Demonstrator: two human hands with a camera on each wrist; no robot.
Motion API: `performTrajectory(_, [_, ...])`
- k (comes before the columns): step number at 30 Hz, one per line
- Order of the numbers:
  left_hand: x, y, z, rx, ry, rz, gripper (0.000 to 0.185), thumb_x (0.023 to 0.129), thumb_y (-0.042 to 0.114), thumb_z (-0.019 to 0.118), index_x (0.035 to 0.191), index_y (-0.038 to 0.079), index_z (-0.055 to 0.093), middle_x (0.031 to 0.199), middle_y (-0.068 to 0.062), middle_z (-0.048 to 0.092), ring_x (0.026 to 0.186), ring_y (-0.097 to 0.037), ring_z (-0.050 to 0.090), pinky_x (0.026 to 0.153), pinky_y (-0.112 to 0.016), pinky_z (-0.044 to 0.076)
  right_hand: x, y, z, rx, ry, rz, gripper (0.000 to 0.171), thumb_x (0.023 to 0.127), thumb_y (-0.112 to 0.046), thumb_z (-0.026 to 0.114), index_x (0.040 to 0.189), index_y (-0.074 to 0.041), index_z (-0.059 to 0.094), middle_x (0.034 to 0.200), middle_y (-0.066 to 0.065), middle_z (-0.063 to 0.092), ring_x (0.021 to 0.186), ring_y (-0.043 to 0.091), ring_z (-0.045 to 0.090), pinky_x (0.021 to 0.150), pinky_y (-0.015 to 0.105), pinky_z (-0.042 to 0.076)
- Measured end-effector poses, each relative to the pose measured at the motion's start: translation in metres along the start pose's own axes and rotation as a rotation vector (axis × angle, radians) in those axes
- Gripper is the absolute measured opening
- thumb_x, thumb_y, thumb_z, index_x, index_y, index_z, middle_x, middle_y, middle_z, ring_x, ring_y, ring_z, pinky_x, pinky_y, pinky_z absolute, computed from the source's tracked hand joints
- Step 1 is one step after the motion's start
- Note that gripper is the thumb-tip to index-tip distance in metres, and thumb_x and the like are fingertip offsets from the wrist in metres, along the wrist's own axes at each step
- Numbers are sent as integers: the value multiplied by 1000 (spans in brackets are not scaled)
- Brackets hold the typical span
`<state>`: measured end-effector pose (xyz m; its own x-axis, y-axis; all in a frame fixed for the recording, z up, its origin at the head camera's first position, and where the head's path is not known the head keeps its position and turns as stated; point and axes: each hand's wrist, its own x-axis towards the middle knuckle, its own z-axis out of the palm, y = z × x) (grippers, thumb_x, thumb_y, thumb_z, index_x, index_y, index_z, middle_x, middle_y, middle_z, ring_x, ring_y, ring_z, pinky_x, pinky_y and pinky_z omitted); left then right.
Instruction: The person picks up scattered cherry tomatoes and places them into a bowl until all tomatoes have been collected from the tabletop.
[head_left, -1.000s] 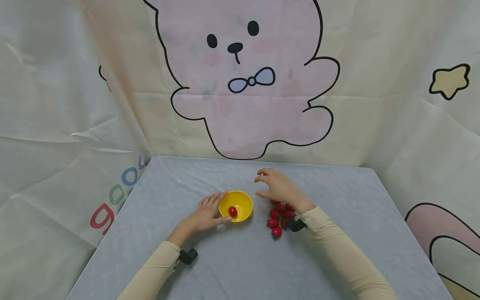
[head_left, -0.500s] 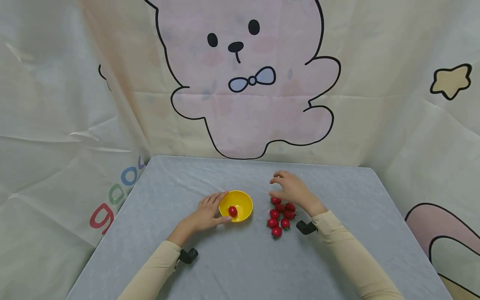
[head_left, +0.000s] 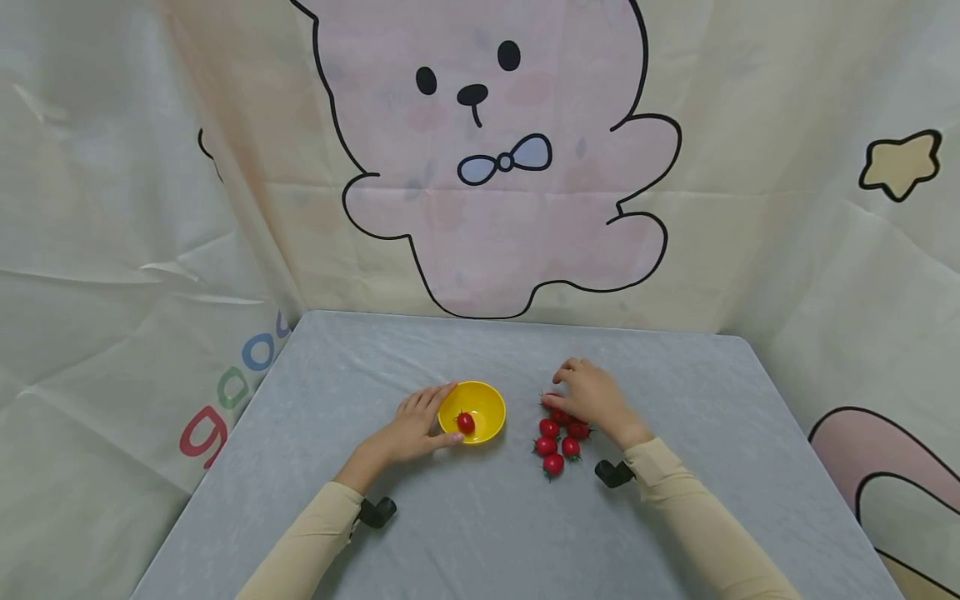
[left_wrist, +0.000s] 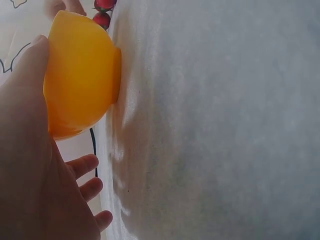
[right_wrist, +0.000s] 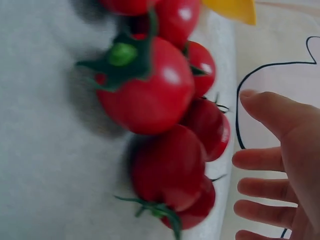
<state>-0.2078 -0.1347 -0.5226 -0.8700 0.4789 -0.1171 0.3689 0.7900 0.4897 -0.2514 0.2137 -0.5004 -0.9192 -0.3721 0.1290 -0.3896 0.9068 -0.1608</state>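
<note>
Far left: wall cloth [head_left: 112, 333] with coloured letters [head_left: 204, 433] alongside the table [head_left: 450, 533]. Legible: red "g", green "o", blue "o"; a purple character follows, partly hidden at the table edge, not readable. Left forearm: cream sleeve [head_left: 306, 542], black wrist device [head_left: 377, 512]. Left hand [head_left: 414, 429]: thumb and forefinger hold the yellow bowl [head_left: 489, 406] between them at its rim, other fingers extended along its left side. Bowl upright on the table; one red tomato [head_left: 466, 422] lies inside. Backdrop, centre: printed pink bear [head_left: 495, 233], blue bow tie. Right of bowl: group of red tomatoes [head_left: 548, 428], green stems on, resting on the table. Right hand [head_left: 592, 396]: fingers apart, slightly bent, thumb away from them, at the group's far end; thumb contact with a tomato cannot be told. Far right: printed yellow star [head_left: 900, 165].
</note>
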Motion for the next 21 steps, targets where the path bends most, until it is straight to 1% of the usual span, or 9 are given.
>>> performTrajectory(6, [0, 0, 1, -1, 5, 0, 95, 87, 73, 52, 160, 29, 9, 163, -7, 25, 149, -35, 23, 124, -59, 14, -2, -1, 9, -36, -1, 20, 49, 83, -59, 71, 96, -12, 74, 105, 9, 68, 88, 24, 58, 75, 42, 56])
performTrajectory(14, [0, -1, 3, -2, 7, -2, 94, 88, 71, 53, 160, 30, 9, 163, -7, 25, 149, -35, 23, 124, -59, 13, -6, -8, 9, -25, -27, 66, 50, 80, -57, 75, 95, -9, 74, 101, 10, 67, 84, 25, 57, 70, 42, 55])
performTrajectory(21, [-1, -1, 2, -11, 26, 19, 95, 87, 72, 53, 160, 27, 12, 161, -10, 29, 147, -36, 26, 122, -61, 16, -7, -12, 10, -20, -35, 94, 49, 80, -55, 76, 92, -7, 73, 97, 10, 66, 80, 24, 55, 64, 39, 54])
